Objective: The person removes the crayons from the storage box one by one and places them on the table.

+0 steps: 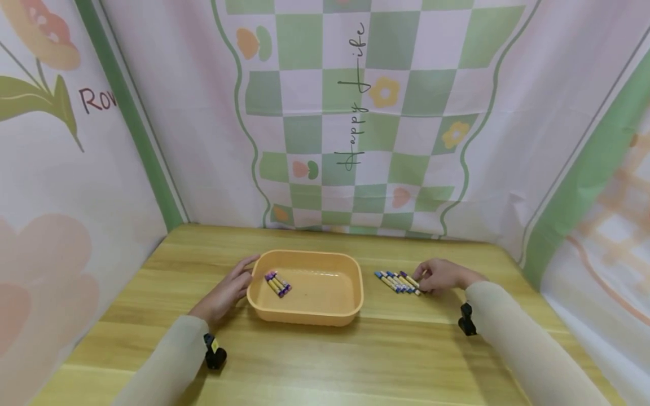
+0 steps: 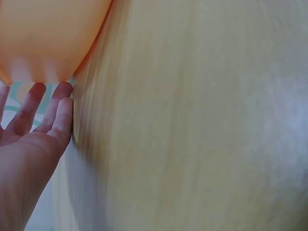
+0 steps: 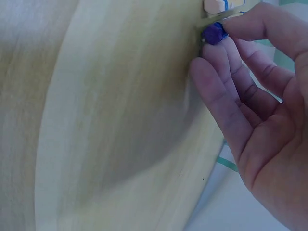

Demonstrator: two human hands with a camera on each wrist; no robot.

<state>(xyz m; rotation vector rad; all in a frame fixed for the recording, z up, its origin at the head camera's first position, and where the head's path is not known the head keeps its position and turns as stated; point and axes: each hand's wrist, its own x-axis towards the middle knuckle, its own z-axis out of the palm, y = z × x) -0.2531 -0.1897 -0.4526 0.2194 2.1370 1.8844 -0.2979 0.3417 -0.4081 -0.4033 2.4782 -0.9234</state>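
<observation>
Head view: wooden table (image 1: 315, 361), floral cloth walls (image 1: 167, 113); left hand (image 1: 225, 293) flat against tray (image 1: 304, 321), right hand (image 1: 442, 276) pinching crayon (image 1: 412, 280).

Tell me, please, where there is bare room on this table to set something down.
Free: the table strip nearer than the tray, between both sleeves, and behind the tray toward the backdrop. Crowded: right of the tray, where the crayons and right hand lie; the left hand touches the tray.

Thin dark letters running up the green and white checked cloth (image 1: 355, 113) at the back, saying "Happy Life", and on the flower cloth (image 1: 61, 169) at the left, red-brown letters "Rov", cut off by a green stripe.
</observation>
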